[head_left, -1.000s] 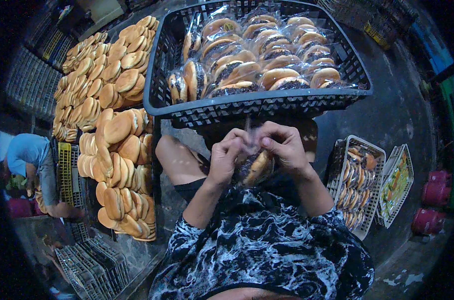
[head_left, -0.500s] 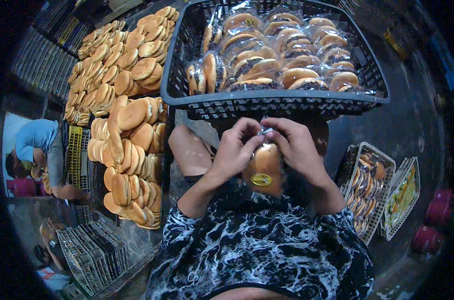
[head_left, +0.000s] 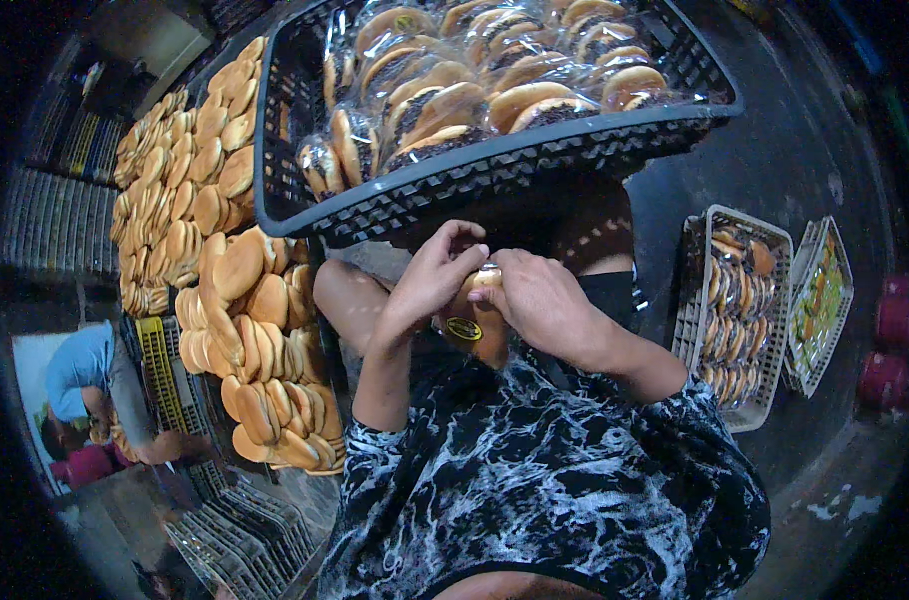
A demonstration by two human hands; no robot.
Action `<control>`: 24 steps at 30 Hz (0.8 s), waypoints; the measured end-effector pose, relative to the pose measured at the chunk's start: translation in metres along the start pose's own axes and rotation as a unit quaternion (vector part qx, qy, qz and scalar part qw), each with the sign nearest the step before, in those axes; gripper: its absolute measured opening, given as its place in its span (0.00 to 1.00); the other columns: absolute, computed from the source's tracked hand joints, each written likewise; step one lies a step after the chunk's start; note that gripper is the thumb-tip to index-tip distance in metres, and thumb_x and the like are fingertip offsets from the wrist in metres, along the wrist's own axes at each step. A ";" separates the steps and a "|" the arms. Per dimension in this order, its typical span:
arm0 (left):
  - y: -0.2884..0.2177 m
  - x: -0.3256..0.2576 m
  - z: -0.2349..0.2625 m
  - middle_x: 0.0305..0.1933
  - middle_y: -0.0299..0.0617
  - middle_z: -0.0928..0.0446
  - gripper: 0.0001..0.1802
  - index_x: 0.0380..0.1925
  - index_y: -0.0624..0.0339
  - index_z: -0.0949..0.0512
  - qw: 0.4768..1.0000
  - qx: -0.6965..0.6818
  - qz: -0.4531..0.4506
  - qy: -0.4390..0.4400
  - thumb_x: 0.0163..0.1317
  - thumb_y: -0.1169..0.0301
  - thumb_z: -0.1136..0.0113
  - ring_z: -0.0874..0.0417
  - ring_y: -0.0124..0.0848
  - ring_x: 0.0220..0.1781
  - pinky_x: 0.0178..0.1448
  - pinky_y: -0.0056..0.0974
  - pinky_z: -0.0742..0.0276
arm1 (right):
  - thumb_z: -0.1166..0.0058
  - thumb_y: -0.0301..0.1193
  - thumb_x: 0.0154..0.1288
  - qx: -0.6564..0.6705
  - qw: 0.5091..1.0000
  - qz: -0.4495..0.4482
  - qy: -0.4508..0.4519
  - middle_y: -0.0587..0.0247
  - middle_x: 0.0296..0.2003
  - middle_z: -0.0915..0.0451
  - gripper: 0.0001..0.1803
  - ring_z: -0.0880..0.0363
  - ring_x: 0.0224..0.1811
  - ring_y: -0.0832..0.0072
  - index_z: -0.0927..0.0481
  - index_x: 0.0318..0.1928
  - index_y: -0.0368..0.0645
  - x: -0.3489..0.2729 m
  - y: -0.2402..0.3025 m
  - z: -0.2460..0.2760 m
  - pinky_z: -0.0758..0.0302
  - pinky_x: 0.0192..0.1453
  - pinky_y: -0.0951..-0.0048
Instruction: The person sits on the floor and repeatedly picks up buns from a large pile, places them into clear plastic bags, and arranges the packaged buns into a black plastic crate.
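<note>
In front of my torso I hold a bagged bun (head_left: 491,350), golden brown inside clear plastic with a yellow oval label. My right hand (head_left: 550,305) is closed over its upper right side, the thumb pressed on the front. At the bag's gathered top, my left hand (head_left: 430,280) is closed, with fingers curled and thumb against the plastic. The hands partly hide the bag's top. Just beyond them, a black plastic basket (head_left: 535,138) holds rows of bagged buns (head_left: 430,112) with dark filling.
Plain buns (head_left: 270,300) lie piled along the left. At the right stand a pale crate (head_left: 781,330) of bagged buns, a shallow tray (head_left: 823,310) of green-yellow packets and dark red containers (head_left: 887,380). Stacked crates (head_left: 240,530) and a person in blue (head_left: 80,370) are farther left.
The view has turned, tilting the basket. My right hand has moved from pinching the bag's top to closing over the bun's upper side; my left hand stays at the top.
</note>
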State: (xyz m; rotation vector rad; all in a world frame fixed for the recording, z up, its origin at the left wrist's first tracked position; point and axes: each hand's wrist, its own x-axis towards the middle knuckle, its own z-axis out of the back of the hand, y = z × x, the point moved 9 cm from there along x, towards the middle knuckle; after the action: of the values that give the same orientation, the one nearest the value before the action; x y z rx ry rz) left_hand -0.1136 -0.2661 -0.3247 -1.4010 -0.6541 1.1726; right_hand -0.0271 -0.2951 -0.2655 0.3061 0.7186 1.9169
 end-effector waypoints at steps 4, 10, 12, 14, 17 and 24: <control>-0.023 -0.005 -0.014 0.32 0.41 0.28 0.19 0.32 0.66 0.28 0.987 -0.048 -0.154 -0.015 0.59 0.57 0.53 0.29 0.26 0.36 0.42 0.30 0.33 | 0.47 0.39 0.52 0.117 0.991 -0.059 -0.005 0.44 0.36 0.29 0.24 0.26 0.37 0.54 0.34 0.41 0.31 -0.008 -0.029 0.015 0.28 0.36 0.63; -0.049 -0.006 -0.047 0.30 0.45 0.28 0.16 0.27 0.66 0.27 0.906 -0.074 -0.348 -0.228 0.53 0.60 0.47 0.27 0.32 0.32 0.38 0.32 0.31 | 0.49 0.41 0.53 0.165 0.912 -0.097 -0.362 0.52 0.37 0.34 0.38 0.29 0.30 0.63 0.49 0.58 0.33 -0.055 -0.096 0.025 0.30 0.36 0.66; -0.054 -0.008 -0.046 0.29 0.45 0.28 0.15 0.27 0.66 0.27 0.903 -0.049 -0.339 -0.259 0.54 0.62 0.47 0.27 0.31 0.32 0.37 0.31 0.32 | 0.52 0.43 0.56 0.202 0.893 -0.185 -0.358 0.50 0.31 0.26 0.30 0.26 0.27 0.58 0.38 0.53 0.37 -0.073 -0.200 -0.002 0.29 0.33 0.63; -0.047 -0.004 -0.042 0.29 0.44 0.28 0.15 0.26 0.66 0.27 0.908 -0.104 -0.301 -0.274 0.54 0.62 0.47 0.27 0.31 0.32 0.37 0.31 0.32 | 0.58 0.55 0.55 0.007 0.878 -0.404 -0.257 0.43 0.32 0.24 0.36 0.26 0.34 0.46 0.36 0.52 0.35 -0.110 -0.330 -0.049 0.29 0.37 0.56; -0.049 0.006 -0.047 0.30 0.44 0.28 0.16 0.27 0.66 0.27 0.917 -0.066 -0.306 -0.248 0.54 0.61 0.47 0.27 0.31 0.32 0.37 0.31 0.33 | 0.58 0.44 0.59 -0.098 0.885 -0.456 0.007 0.39 0.36 0.26 0.24 0.30 0.43 0.47 0.32 0.46 0.36 -0.159 -0.469 -0.152 0.32 0.46 0.57; -0.016 -0.010 -0.007 0.30 0.43 0.28 0.15 0.29 0.67 0.27 0.918 -0.061 -0.204 -0.334 0.56 0.62 0.48 0.27 0.30 0.33 0.38 0.31 0.32 | 0.47 0.43 0.48 -0.109 0.873 -0.474 -0.036 0.48 0.33 0.23 0.19 0.25 0.37 0.50 0.23 0.32 0.39 -0.198 -0.455 -0.151 0.29 0.40 0.56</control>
State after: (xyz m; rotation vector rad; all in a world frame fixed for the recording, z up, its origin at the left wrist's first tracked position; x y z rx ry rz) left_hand -0.1072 -0.2749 -0.3077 -0.8698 -1.4468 1.2730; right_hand 0.3203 -0.3860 -0.6397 -0.1211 0.4555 1.0138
